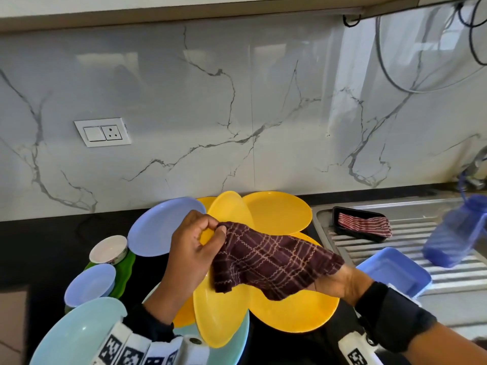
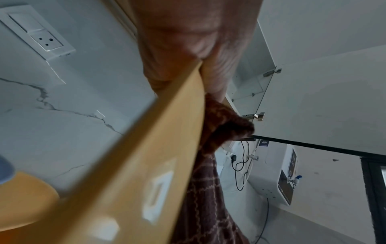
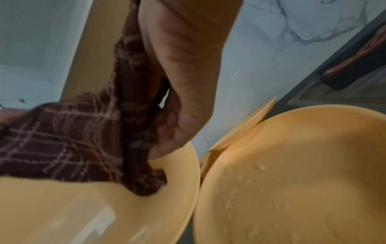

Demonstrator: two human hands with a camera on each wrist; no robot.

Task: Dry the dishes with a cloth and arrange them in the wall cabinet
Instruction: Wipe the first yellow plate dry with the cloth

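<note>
Head view: a yellow plate is held tilted above the worktop, its far rim pinched by the left hand. A checked cloth drapes its right side, clutched by the right hand. Other plates crowd close behind and right; the sink drainer lies far right.

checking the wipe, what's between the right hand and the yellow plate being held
The brown checked cloth lies between the right hand and the held yellow plate; the head and right wrist views show it.
</note>
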